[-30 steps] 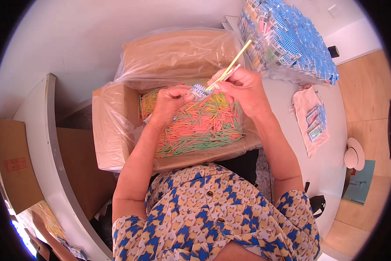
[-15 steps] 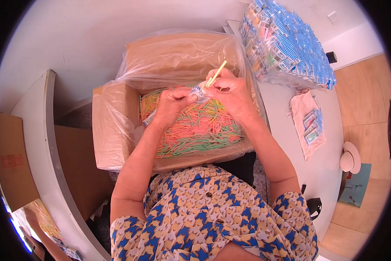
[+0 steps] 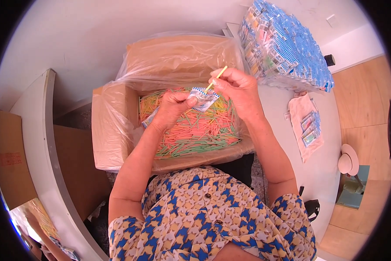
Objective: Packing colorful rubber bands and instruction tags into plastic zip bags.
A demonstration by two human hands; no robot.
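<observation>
A cardboard box [image 3: 112, 130] lined with clear plastic sits in front of me, filled with many thin coloured sticks [image 3: 191, 130] in green, orange, pink and yellow. My left hand [image 3: 173, 106] pinches a small clear packet with a blue and white top [image 3: 203, 98] above the sticks. My right hand [image 3: 237, 89] grips a few yellow sticks [image 3: 217, 77] and holds their lower ends at the packet's mouth; most of their length is hidden in my fingers.
A large heap of filled blue-topped packets [image 3: 287, 48] lies on the white table at the back right. A cloth with several packets [image 3: 308, 126] rests to the right. A white partition [image 3: 34, 143] and brown cardboard [image 3: 8, 161] stand to the left.
The yellow sticks in my right hand have slid downward toward the packet, so less of them shows above my fingers. Both hands have stayed above the box.
</observation>
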